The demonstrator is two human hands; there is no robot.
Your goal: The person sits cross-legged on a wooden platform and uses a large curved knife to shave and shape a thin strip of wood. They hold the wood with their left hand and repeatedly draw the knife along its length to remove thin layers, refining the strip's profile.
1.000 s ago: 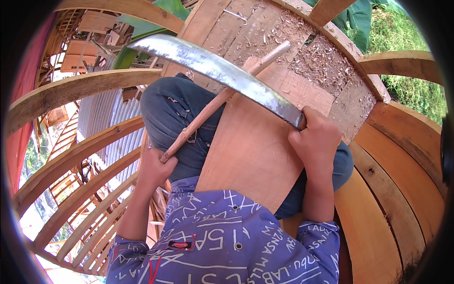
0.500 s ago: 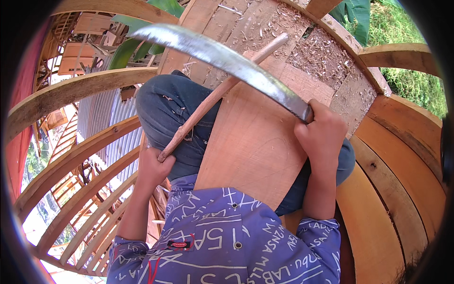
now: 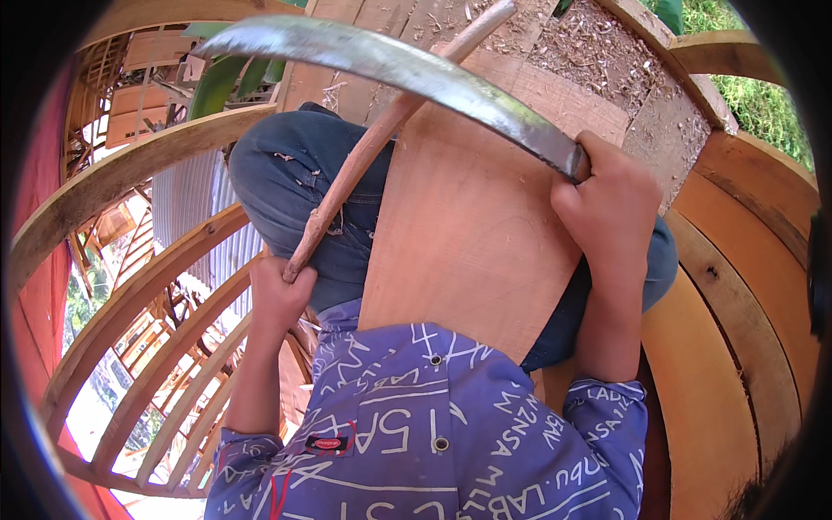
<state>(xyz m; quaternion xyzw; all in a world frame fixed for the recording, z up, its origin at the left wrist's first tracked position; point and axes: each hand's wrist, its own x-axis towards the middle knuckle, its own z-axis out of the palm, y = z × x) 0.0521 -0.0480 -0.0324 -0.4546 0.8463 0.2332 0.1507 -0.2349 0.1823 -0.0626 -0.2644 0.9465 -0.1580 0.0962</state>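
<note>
My right hand is closed around the handle of a machete, whose long curved steel blade points up and left. The fingers hide most of the handle. In my left hand is the lower end of a peeled wooden stick, gripped in a fist. The stick slants up and right, and the blade crosses over it toward its far end; whether they touch I cannot tell. A broad wooden board lies over my lap between my knees, its near end against my shirt.
Wood shavings litter the planks at the far end. Curved wooden ribs rise on the left, with corrugated metal sheet beyond them. Curved side planks close in the right side. Grass shows outside at upper right.
The view has shifted a little, so most things sit higher in it. The blade now crosses the stick slightly farther from the tip. Both hands keep their grips.
</note>
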